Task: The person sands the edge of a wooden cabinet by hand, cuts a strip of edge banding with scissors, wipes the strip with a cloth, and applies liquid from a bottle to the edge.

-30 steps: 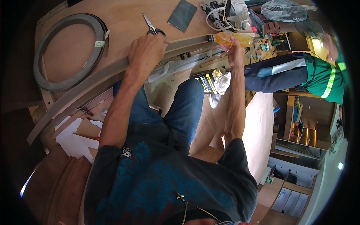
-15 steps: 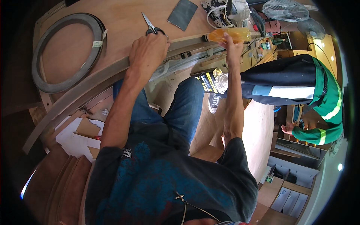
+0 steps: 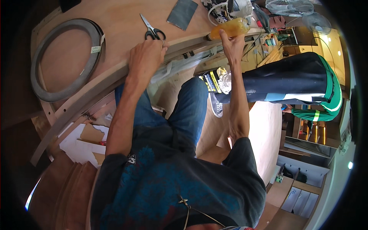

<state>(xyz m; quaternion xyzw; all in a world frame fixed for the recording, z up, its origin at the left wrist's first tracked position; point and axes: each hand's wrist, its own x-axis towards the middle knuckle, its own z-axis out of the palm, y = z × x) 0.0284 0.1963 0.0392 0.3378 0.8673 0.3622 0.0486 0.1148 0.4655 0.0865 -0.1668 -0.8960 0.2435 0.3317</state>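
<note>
My right hand (image 3: 233,46) is wrapped around a clear plastic bottle (image 3: 234,28) of yellow liquid. The bottle lies tilted, its dark mouth pointing left at a long grey-brown edging strip (image 3: 86,94) that follows the curved table edge. On that strip my left hand (image 3: 147,56) is closed, with the fingers curled over its edge; the fingertips are partly hidden. Just beyond the left hand, black-handled scissors (image 3: 152,31) lie on the wooden tabletop (image 3: 115,23), blades pointing away.
A coil of grey edging (image 3: 38,71) lies at the left, a dark sheet (image 3: 182,14) at the back. A black-and-yellow can (image 3: 210,81) stands below the right forearm. A co-worker in green (image 3: 332,92) is at the right. Fans (image 3: 289,7) and boards (image 3: 65,188) are around.
The bottle has moved slightly left and tilts more, mouth end lower. My left hand has slid a little away from the scissors, baring their handles. The co-worker's arm has shifted.
</note>
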